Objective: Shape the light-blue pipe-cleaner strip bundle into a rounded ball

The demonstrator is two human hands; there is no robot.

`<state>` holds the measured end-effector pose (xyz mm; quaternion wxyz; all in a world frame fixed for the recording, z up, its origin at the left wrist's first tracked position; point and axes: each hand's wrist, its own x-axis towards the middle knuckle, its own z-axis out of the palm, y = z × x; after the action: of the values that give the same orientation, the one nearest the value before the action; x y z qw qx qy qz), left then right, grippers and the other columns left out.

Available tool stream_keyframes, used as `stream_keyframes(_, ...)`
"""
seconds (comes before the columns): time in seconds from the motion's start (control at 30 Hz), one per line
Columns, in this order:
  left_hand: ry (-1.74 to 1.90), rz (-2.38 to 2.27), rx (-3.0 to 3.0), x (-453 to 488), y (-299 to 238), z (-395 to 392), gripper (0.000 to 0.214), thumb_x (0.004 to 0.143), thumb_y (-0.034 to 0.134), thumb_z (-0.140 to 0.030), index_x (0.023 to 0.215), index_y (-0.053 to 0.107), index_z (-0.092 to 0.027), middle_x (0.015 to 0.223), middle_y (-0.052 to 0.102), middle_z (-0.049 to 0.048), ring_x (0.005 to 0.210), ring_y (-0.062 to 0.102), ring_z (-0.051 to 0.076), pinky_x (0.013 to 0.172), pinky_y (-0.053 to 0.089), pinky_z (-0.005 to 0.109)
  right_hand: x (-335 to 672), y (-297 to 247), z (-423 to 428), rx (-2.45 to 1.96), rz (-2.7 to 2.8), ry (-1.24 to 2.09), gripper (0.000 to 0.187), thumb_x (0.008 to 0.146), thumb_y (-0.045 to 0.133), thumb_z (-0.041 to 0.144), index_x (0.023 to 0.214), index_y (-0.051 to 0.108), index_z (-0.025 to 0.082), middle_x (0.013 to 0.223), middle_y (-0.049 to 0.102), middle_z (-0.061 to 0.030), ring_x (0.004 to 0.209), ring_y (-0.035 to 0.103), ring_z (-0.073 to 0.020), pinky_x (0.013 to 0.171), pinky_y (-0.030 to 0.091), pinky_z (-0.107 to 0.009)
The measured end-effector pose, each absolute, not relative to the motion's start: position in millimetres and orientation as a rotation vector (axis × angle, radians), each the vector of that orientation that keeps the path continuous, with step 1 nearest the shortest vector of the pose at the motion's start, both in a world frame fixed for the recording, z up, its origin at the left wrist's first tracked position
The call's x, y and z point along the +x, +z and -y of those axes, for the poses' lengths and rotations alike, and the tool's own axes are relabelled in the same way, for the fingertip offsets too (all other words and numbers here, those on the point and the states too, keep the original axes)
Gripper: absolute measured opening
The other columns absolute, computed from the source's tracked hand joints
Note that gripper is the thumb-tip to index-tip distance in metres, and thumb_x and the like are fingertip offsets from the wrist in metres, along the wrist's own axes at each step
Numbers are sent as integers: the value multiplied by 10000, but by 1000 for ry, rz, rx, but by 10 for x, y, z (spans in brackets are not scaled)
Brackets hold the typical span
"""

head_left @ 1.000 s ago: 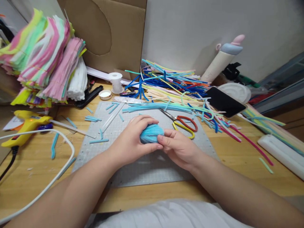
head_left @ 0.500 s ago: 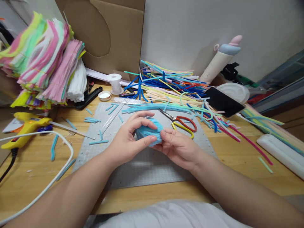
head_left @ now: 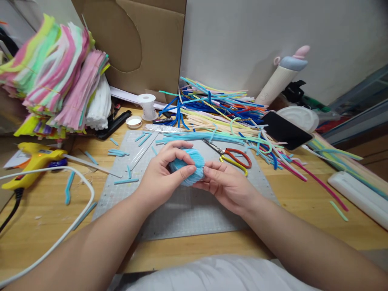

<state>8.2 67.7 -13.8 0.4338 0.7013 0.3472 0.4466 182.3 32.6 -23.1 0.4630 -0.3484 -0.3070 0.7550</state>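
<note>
A rounded light-blue bundle of pipe cleaners (head_left: 193, 166) is held up over the grey cutting mat (head_left: 169, 226). My left hand (head_left: 165, 173) wraps round its left side, fingers over the top and thumb across the front. At the right end, my right hand (head_left: 228, 184) pinches the bundle between thumb and fingers; some of those fingertips are hidden behind it. Scissors (head_left: 232, 157) with one red and one yellow handle lie on the mat just beyond my right hand. Short blue pipe cleaner pieces (head_left: 125, 181) are scattered to the left.
A yellow glue gun (head_left: 33, 161) with a white cable (head_left: 86, 182) lies at left. Pipe cleaner piles (head_left: 218, 105) fill the back, near a spool (head_left: 147, 106). A black phone (head_left: 285, 130) rests at right, and bundled colourful strips (head_left: 54, 76) stand back left.
The blue bundle has turned slightly in my hands, showing more of its ribbed front. My left fingers and thumb have shifted a little to the left.
</note>
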Motion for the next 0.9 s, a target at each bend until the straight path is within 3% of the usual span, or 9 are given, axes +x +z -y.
stream_keyframes(0.13,1061,-836,1790,70,-149,-688,308,825,624,-335,1097,547,-213,1279,522,101,1248,460,245,1022,390,408,1823,-258,-335,-916,849,1719,181,716,761,314,772,695,155,724,667,-3,688,618,-116,732,505,-273)
stream_keyframes(0.27,874,-819,2276,42,-130,-684,594,712,738,-384,1237,501,-237,1401,445,98,1331,353,289,1119,229,480,1813,-296,-326,-979,919,1643,187,717,757,317,705,660,158,658,612,24,620,558,-96,663,465,-243)
stream_keyframes(0.33,807,-819,2427,41,-139,-671,585,715,737,-345,1234,493,-232,1358,495,95,1293,401,278,1120,217,483,1806,-297,-321,-984,931,1655,187,737,740,316,695,652,156,657,606,23,619,548,-95,648,452,-235)
stream_keyframes(0.5,837,-824,2336,45,-198,-654,482,775,668,-270,1203,463,-184,1216,568,93,1141,529,205,977,427,344,1804,-244,-319,-937,861,1789,196,775,701,343,769,659,152,712,627,4,642,567,-96,644,449,-222)
stream_keyframes(0.8,714,-752,2324,97,-191,-650,426,790,647,-207,1181,477,-196,1135,615,55,1038,581,174,898,476,310,1796,-237,-308,-1010,1033,1795,240,726,738,362,766,653,142,668,618,11,603,537,-87,610,420,-221)
stream_keyframes(0.9,667,-752,2320,106,-236,-634,524,780,636,-167,1257,423,-213,1211,587,65,1103,560,186,946,464,337,1774,-258,-314,-1094,1110,1770,271,698,752,376,740,628,138,633,595,21,570,515,-81,576,407,-216)
